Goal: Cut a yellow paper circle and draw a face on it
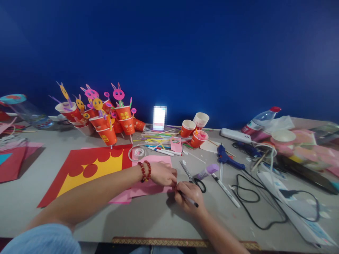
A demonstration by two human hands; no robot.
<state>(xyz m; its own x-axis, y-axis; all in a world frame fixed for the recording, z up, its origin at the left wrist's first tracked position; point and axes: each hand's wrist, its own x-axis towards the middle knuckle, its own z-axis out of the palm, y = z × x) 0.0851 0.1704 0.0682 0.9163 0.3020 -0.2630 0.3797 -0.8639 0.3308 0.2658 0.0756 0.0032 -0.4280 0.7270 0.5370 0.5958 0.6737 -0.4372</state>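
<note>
My left hand [162, 173], with red bead bracelets at its wrist, lies over the right part of a pink paper sheet [137, 189]. Its fingers are curled together, and anything between them is too small to make out. My right hand [190, 197] is closed around a pen [191, 201] whose dark end points down to the right. The fingertips of both hands meet near the sheet's right edge. Scissors [188, 173] with black handles lie just beyond my right hand, beside a purple glue stick [208, 171]. Red and yellow paper [90, 170] lies left of the pink sheet.
Red cups [126, 120] with pink and yellow animal faces stand back left. Straws and markers [161, 151] lie at the middle back. To the right are a blue glue gun [229, 158], a white marker [226, 191], black cables and a power strip [296, 211].
</note>
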